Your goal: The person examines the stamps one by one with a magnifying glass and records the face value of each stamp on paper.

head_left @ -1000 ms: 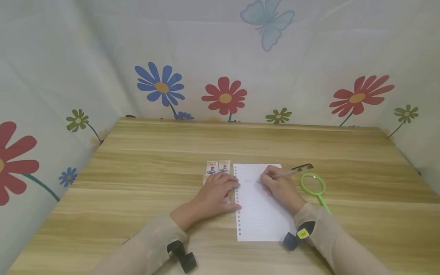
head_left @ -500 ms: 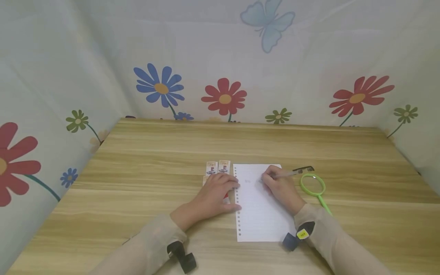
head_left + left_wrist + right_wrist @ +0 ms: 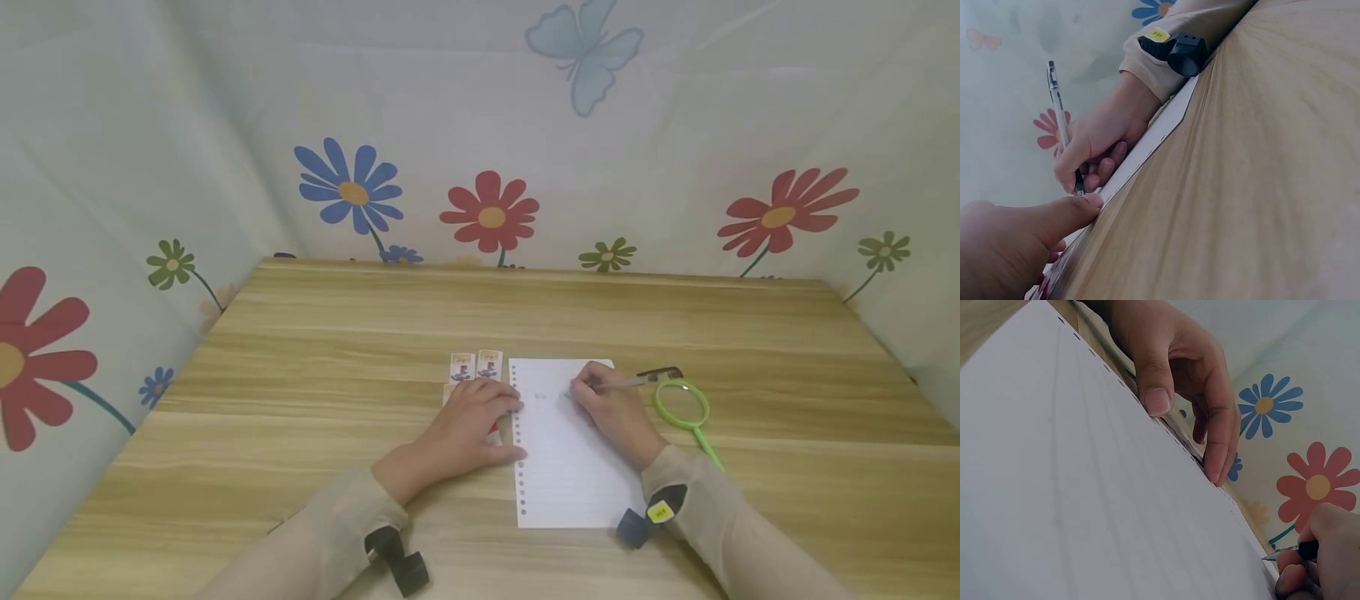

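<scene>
My right hand [image 3: 617, 415] pinches a pen [image 3: 1055, 94] with a clear barrel and dark clip, its tip at the upper part of a lined white sheet [image 3: 573, 475]. The sheet has punched holes down its left edge, and faint small writing [image 3: 539, 397] stands near its top. My left hand [image 3: 468, 429] lies with fingers spread; thumb and fingertips touch the sheet's holed edge, as the right wrist view also shows. Beneath that hand are small printed cards [image 3: 490, 364], partly covered by it.
A green-rimmed magnifying glass [image 3: 682, 404] lies right of the sheet, its handle running toward the right sleeve. All this is on a wooden table [image 3: 337, 333], with a flower-printed curtain [image 3: 645, 167] behind. Each wrist wears a dark camera [image 3: 633, 527].
The right hand and pen have shifted very slightly at the sheet's upper part, the pen's upper end tilting a little. The left hand, sheet, cards and magnifying glass stay in place.
</scene>
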Available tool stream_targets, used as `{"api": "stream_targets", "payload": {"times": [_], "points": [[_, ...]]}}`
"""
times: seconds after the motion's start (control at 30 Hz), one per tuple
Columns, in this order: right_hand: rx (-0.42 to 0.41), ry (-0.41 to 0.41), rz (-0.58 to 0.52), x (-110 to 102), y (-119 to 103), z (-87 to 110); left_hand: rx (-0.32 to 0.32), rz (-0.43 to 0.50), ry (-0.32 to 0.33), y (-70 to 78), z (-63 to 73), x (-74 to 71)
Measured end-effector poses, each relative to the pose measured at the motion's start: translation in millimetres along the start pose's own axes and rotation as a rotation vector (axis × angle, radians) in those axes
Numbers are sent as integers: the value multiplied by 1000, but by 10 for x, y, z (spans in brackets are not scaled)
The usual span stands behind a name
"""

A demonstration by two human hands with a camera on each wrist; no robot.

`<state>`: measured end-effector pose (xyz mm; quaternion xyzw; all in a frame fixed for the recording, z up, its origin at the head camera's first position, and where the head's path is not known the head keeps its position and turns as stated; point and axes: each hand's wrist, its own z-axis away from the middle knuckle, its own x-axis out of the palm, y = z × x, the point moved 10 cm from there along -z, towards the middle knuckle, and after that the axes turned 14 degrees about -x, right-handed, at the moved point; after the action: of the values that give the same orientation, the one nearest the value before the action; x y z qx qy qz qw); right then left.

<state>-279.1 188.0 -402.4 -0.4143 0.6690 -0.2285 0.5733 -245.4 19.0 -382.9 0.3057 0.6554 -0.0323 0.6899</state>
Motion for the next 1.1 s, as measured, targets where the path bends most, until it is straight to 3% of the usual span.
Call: {"api": "stream_targets", "payload": {"times": [0.23, 0.47, 0.63, 1.1], "points": [[-63, 28, 32, -30, -82, -4, -5, 21, -4, 14, 19, -32], [3, 80, 36, -80, -8, 11, -4, 14, -4, 12, 16, -24], [40, 72, 16, -79, 14, 26, -6, 12, -6, 10, 12, -16], [24, 43, 54, -73, -25, 24, 5, 8, 3, 25, 19, -39]]}}
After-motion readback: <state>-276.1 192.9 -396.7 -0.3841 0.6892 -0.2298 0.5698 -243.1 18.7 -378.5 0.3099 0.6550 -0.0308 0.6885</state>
